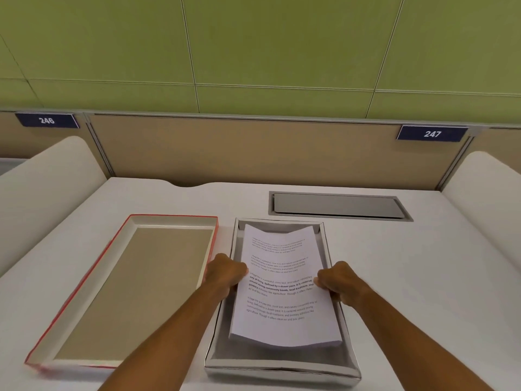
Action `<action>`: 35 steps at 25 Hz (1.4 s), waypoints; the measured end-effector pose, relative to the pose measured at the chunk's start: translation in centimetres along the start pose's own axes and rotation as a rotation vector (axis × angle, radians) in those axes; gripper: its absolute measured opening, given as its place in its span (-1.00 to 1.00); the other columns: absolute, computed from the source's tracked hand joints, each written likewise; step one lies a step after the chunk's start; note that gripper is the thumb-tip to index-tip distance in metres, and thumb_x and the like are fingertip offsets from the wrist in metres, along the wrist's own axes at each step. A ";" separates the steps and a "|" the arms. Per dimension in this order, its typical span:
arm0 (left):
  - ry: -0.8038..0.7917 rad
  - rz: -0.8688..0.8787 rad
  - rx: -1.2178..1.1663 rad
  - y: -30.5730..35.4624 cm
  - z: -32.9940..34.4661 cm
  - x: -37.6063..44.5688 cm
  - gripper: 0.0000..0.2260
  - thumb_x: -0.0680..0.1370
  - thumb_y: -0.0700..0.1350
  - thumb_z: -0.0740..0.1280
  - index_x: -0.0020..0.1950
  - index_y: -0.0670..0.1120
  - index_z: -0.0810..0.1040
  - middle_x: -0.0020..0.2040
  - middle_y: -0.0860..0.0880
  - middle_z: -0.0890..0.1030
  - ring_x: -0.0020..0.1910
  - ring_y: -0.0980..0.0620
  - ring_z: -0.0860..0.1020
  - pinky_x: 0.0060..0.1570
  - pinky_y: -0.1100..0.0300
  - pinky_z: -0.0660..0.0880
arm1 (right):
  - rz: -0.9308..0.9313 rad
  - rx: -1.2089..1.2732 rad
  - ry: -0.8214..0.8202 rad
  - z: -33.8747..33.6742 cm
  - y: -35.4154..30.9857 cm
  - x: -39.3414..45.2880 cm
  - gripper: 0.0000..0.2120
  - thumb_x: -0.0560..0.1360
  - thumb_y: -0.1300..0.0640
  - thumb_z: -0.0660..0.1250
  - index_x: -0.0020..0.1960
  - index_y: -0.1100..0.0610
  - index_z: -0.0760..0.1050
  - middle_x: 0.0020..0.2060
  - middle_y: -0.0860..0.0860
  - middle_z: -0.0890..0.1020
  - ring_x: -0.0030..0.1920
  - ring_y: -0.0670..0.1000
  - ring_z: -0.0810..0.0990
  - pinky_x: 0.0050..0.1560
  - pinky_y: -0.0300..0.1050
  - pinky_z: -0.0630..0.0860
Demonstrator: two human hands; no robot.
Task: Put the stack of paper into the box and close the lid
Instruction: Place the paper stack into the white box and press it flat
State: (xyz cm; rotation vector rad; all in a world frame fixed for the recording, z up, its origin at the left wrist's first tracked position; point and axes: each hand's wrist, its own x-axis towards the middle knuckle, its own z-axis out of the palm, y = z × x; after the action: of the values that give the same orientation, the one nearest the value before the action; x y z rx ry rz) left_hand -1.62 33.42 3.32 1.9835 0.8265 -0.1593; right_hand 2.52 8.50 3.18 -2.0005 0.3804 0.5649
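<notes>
A stack of printed white paper (282,289) hangs over the open silver-grey box (282,368), tilted, its far end dipping inside the box and its near edge raised. My left hand (227,273) grips the stack's left edge and my right hand (337,282) grips its right edge. The box's lid (127,289), red outside and beige inside, lies upside down on the table just left of the box.
The white desk (423,277) has a grey metal cable hatch (338,206) behind the box. Curved white dividers (42,193) rise at both sides and a beige partition stands at the back, with signs 246 and 247.
</notes>
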 end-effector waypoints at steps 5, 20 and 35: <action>0.013 0.073 0.203 0.1 0.7 0.1 -0.75 0.48 -0.13 0.42 -0.30 -0.08 0.37 -0.29 -0.01 0.52 -0.37 0.05 0.51 -0.48 0.26 0.39 | -0.033 -0.122 0.071 0.9 0.3 0.3 -0.89 0.44 0.25 0.38 -0.13 0.17 0.44 -0.09 0.12 0.67 -0.06 0.22 0.69 -0.05 0.12 0.69; -0.276 0.000 0.199 0.9 0.9 -1.4 -0.52 0.58 0.06 0.24 0.40 -0.18 0.37 0.29 -0.15 0.54 -0.02 -0.05 0.48 -0.14 0.11 0.43 | -0.130 -0.448 0.025 1.6 -0.1 -1.5 -0.82 0.51 0.12 0.34 0.01 0.21 0.44 0.05 0.16 0.66 0.00 0.17 0.67 0.01 0.00 0.64; -0.281 0.345 0.743 -7.2 2.5 -7.8 0.12 0.44 -0.16 0.48 0.50 0.07 -0.46 0.57 -0.16 0.12 0.49 -0.15 0.29 0.37 0.02 0.38 | -0.334 -1.011 -0.099 4.1 6.5 -7.7 0.05 0.45 -0.01 0.47 0.58 0.19 -0.25 0.46 0.27 0.25 0.38 0.19 0.43 0.35 0.00 0.45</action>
State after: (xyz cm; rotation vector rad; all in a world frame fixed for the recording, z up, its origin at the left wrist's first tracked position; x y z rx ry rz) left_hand -11.46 29.92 0.09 2.6742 0.2328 -0.5942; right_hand -8.07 9.28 0.88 -2.8884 -0.3961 0.7109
